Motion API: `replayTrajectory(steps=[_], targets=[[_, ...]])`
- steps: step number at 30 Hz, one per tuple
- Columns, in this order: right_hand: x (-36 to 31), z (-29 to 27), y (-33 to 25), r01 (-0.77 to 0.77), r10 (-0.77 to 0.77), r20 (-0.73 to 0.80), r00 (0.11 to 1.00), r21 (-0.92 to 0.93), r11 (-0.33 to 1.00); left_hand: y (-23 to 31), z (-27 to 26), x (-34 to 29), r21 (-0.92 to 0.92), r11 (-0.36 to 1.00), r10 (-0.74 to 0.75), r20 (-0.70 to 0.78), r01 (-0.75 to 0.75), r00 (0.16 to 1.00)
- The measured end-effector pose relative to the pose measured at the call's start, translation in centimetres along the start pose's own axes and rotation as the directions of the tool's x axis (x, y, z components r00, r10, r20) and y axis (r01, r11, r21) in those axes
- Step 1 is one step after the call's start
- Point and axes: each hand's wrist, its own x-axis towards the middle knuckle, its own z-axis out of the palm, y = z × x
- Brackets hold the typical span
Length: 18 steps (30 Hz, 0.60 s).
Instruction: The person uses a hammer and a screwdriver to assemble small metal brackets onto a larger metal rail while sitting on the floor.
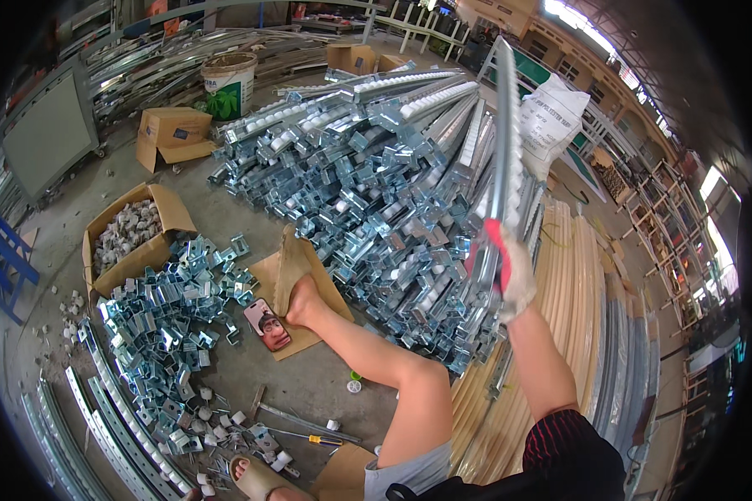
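My right hand (516,271), in a whitish work glove with a red palm, is closed round a long metal roller rail (506,125). The rail stands steeply up, with a row of white rollers along one side. Beside and behind that hand lies a large pile of similar roller rails (368,200), many with silver metal brackets at their ends. My left hand is out of the picture. In front of my bent leg, a phone (267,324) with a lit screen lies on a flat piece of cardboard (334,307).
Loose metal brackets (163,317) are heaped at the left, near a carton (180,213) of small parts. A screwdriver (322,439) and white rollers lie by my sandal (255,478). Long wrapped strips (572,275) run along the right. Behind stand a bucket (230,83) and a white sack (553,121).
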Motion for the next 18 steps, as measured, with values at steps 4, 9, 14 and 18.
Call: replayTrajectory(steps=[4,9,14,18], targets=[[10.6,-6.2,-0.6,-0.088,0.08,-0.054,0.995,-0.154,0.984,-3.9,1.7,-2.6,-0.295,0.934,-0.211,-0.002,0.201,0.977],[16.5,-7.1,-7.2,-0.233,0.109,-0.208,0.972,-0.797,0.557,-2.7,2.0,-1.5,-0.205,0.957,-0.201,0.047,0.206,0.978],[21.5,-8.9,-3.1,-0.063,0.005,-0.066,0.998,-0.926,0.372,-1.6,1.9,-0.6,-0.11,0.992,-0.059,0.005,0.059,0.998],[24.0,-9.4,1.7,-0.071,-0.073,-0.106,0.992,-0.927,0.368,-2.1,1.9,-0.4,-0.011,1.0,0.002,0.067,-0.001,0.998]])
